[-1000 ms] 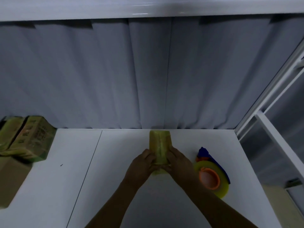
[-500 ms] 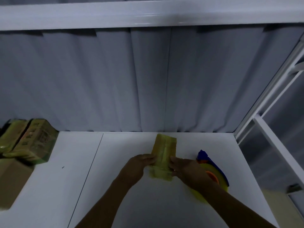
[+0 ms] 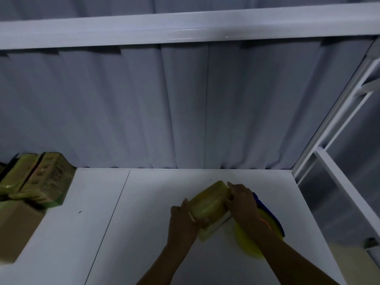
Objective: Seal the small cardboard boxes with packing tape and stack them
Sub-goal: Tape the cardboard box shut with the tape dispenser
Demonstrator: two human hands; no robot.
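We see a small box, yellow-green and shiny, low in the picture at about 5 o'clock. It lies slanted on the white worktop. One end points to 1 o'clock and the other to 7 o'clock. The left hand grips the near end, at 7 o'clock of the box, with its fingers curled round it. The right hand holds the far end, at 2 o'clock of the box, and its fingers bend over the top edge. Both hands hold the box and nothing else. We cannot tell if the box rests flat or is lifted a little.

A yellow roll of tape lies just beside the box, at 4 o'clock of it, partly hidden under the right arm. A blue part shows behind the right hand. Far off at 9 o'clock sits a pile of boxes on top of a plain brown box. A grey curtain hangs at 12 o'clock, with a white bar above it.
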